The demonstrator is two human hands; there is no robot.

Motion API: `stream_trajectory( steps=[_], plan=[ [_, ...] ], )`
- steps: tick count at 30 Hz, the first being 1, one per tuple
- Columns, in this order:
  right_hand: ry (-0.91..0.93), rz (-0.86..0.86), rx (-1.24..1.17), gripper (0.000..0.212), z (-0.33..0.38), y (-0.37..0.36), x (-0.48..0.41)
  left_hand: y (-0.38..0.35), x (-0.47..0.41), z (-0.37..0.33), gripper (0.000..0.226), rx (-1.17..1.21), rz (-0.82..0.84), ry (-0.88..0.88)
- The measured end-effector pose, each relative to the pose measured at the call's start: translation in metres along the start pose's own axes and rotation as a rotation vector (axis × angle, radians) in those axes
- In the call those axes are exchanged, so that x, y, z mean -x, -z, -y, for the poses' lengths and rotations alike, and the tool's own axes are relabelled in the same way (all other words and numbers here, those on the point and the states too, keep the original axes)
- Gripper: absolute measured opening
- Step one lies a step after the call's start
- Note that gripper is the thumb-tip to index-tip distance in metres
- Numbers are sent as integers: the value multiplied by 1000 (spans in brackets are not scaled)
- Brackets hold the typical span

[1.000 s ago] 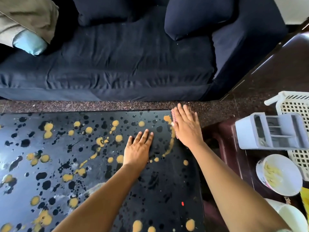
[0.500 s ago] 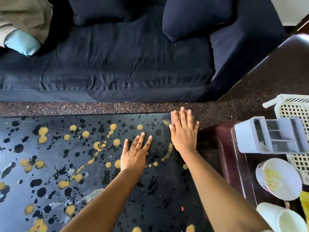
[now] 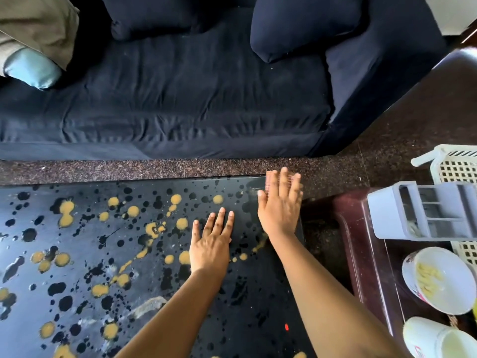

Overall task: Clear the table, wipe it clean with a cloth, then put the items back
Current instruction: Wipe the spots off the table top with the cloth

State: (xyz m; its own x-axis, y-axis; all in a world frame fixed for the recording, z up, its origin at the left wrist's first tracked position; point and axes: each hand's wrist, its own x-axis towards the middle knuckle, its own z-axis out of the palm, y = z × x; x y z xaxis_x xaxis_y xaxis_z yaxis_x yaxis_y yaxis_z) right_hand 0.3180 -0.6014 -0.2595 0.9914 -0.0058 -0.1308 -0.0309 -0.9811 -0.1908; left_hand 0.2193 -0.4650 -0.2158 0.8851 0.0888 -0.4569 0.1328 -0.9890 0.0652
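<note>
At far right bench (image 3: 77, 254) corner | right hand (image 3: 280, 210) fingers flat together, pressing cloth (image 3: 268, 182) for wiping contact | left hand (image 3: 211, 244) fingers spread flat, bracing.

You have one view only, from the camera worn on your head, so no second view shares any part of the scene. It looks forward and steeply down, almost straight onto the bench (image 3: 77, 254), which fills the lower left and centre of the frame. The wide lens bends straight edges: the bench's far edge curves across the middle. Your forearms enter from the bottom edge, and your left hand (image 3: 211, 244) and right hand (image 3: 280, 205) sit near the centre, close to the lens. The sofa (image 3: 180, 99) spans the upper frame, farther off. A dark side table (image 3: 361, 254) runs along the right edge, partly cropped.
</note>
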Motion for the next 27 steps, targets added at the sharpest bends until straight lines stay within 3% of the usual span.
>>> stream_trajectory(
  steps=[5,6,11,13,15,18,19,23,25,27],
  plan=[
    [394,81,97,60,-4,1,-6,7,-4,4,60,-1,76,-21],
    [373,82,100,59,-17,1,-8,8,-5,4,59,1,93,-28],
    [-134,53,-6,61,-23,8,-9,14,-8,1,61,-9,141,-42],
    [-54,47,-8,61,-1,5,-7,16,-11,1,62,-35,140,-47],
    [176,53,36,60,7,2,-6,17,-14,0,63,-57,140,-48],
    [392,87,109,60,-20,3,-10,18,-15,-1,64,-72,140,-48],
    [352,88,100,60,-31,4,-10,18,-14,-1,64,-70,146,-47],
    [-120,60,-17,63,-29,9,-4,18,-13,-1,65,-72,149,-47],
    [-85,51,-1,63,-4,5,0,19,-14,-1,65,-94,144,-53],
    [156,69,38,62,12,1,4,19,-16,0,65,-104,139,-56]
  ],
)
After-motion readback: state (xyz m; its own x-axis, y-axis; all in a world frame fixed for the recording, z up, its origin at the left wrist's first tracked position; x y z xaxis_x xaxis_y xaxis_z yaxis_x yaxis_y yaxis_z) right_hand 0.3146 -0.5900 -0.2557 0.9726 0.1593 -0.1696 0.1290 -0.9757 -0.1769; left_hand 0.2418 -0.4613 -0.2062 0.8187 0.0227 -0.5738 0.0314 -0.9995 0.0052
